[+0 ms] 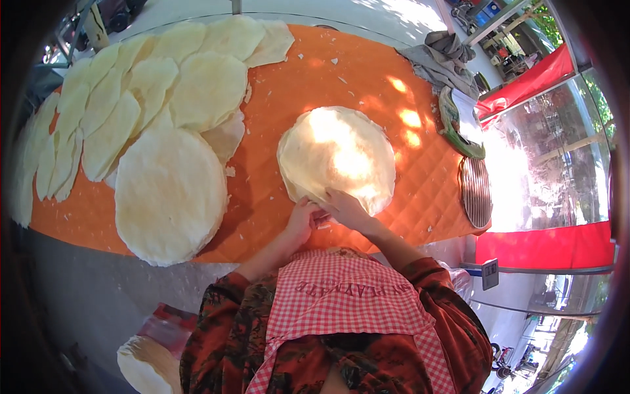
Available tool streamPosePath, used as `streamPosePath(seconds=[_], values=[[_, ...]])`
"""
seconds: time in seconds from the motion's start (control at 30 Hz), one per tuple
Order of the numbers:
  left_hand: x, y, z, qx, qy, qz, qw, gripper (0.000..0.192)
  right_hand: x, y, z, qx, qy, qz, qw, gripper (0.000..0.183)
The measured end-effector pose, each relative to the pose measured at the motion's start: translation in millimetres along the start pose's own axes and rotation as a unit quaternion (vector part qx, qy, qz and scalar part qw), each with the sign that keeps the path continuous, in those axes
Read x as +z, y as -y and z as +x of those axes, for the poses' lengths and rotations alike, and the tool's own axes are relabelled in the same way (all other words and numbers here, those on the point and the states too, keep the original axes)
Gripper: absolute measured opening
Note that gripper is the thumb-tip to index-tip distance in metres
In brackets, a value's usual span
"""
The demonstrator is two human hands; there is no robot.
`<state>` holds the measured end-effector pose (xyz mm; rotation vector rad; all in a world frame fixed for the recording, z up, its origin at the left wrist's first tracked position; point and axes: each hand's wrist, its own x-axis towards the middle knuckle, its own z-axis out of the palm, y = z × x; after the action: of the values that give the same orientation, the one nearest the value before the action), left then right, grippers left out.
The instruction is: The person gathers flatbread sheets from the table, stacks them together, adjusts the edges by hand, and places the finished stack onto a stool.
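Note:
A round stack of thin, pale flatbreads point(339, 147) lies before me on an orange quilted cloth point(266, 162), with bright sun patches on its top. At its near edge, my left hand point(304, 220) pinches the rim with curled fingers. Close beside it, my right hand point(348, 211) grips the same rim, its fingers lying over the top sheet. The fingertips partly hide the edge between them. To the left stands a taller stack of round flatbreads point(170, 197), reaching over the near edge of the cloth.
Many overlapping single flatbreads point(211, 88) spread across the far left. A grey cloth point(438, 59), a green-rimmed container point(453, 123) and a round striped item point(476, 192) line the right edge. More flatbreads point(147, 364) sit low at left, beside red plastic point(170, 327).

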<state>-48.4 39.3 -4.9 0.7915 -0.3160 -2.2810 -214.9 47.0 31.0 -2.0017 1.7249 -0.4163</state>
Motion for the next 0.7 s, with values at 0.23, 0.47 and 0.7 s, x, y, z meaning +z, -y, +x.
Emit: streamPosePath(seconds=[0.23, 0.47, 0.7], values=[[-8.4, 10.8, 23.4, 0.143, -0.059, 0.134, 0.979, 0.038, -38.5, -88.0, 21.8, 0.098, -0.104, 0.045, 0.989, 0.023], [-42.1, -16.2, 13.6, 0.129, -0.284, 0.249, 0.917, 0.028, -146.4, 42.6, 21.6, -0.099, -0.208, -0.211, 0.95, 0.025], [-36.4, -27.8, 3.2, 0.096, -0.179, 0.206, 0.957, 0.022, 12.1, -26.4, 7.0, -0.067, -0.062, -0.178, 0.98, 0.012]])
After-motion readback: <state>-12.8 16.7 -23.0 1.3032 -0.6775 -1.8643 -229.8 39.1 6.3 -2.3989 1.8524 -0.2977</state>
